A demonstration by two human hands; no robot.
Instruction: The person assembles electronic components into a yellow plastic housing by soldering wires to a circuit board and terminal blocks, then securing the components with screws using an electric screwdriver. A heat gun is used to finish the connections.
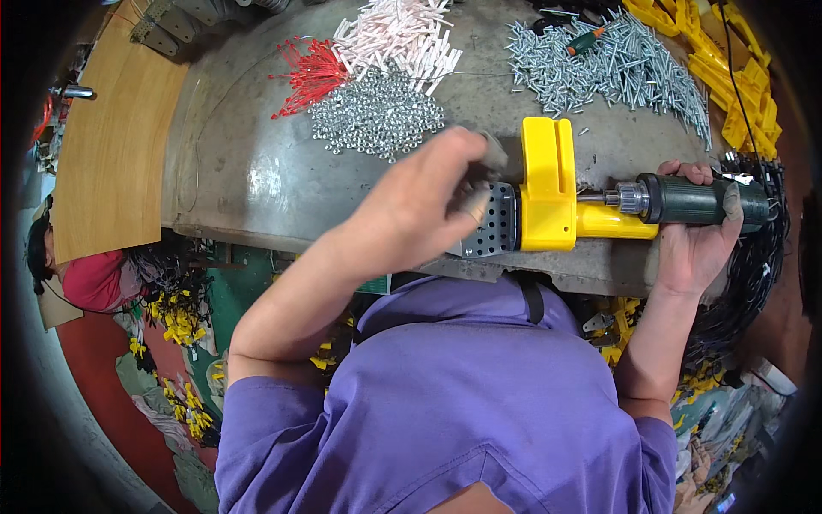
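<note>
A dark green power screwdriver [702, 200] lies sideways in my right hand [695, 244], whose fingers wrap round its body. Its metal bit points left at a yellow plastic housing [548, 184], though the exact contact spot is hidden. The housing has a tall slotted block and a rounded yellow arm reaching right under the bit. Against its left side sits a grey perforated metal part [492, 227]. My left hand [428, 188] curls over that perforated part, with grey coverings on some fingertips; the back of the hand hides part of the grip.
Beyond my hands, the grey worktop [274, 184] bears piles of small silver nuts [374, 113], red wire pieces [312, 77], white tubes [390, 38] and screws [612, 68]. Yellow housings [736, 68] heap up at far right, beside black cables [758, 257]. Another person [90, 278] is at left.
</note>
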